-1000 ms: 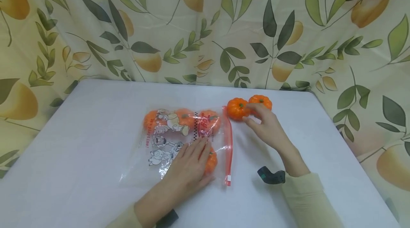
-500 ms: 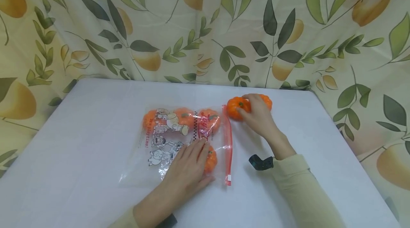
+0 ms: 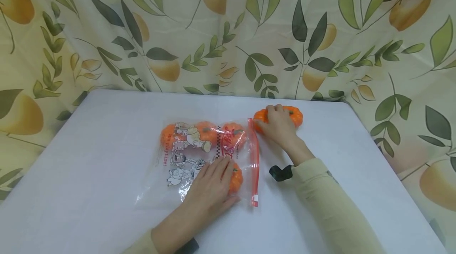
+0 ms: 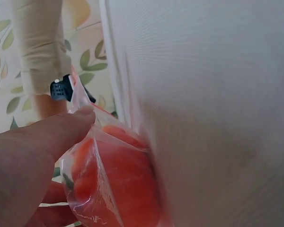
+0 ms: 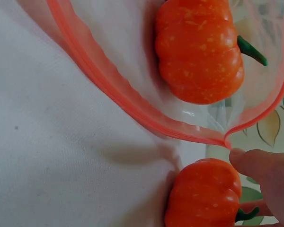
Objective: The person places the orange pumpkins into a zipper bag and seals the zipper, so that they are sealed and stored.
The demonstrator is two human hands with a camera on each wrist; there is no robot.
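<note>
A clear zip bag [image 3: 153, 182] with a red zip edge [image 3: 255, 159] and printed cartoon figures lies on the table, several small orange toy pumpkins [image 3: 233, 135] inside. My left hand [image 3: 208, 188] rests on the bag with fingers extended, beside a bagged pumpkin [image 3: 235, 178]; the left wrist view shows the thumb against the plastic. Right of the zip edge, my right hand [image 3: 280, 127] curls over a loose pumpkin [image 5: 206, 194], thumb by the bag and fingers behind. The hand partly hides it. A second loose pumpkin [image 3: 295, 116] sits just right of the fingers.
A white cloth covers the table [image 3: 89, 147]. Behind it hangs a curtain [image 3: 228, 48] printed with fruit and leaves. A black wrist camera [image 3: 280, 173] sticks out from my right sleeve. In the right wrist view the bag's mouth [image 5: 118, 97] gapes apart.
My right hand has moved left from between the two loose pumpkins onto the nearer one, its fingers now over it. My left hand and the bag have stayed in place.
</note>
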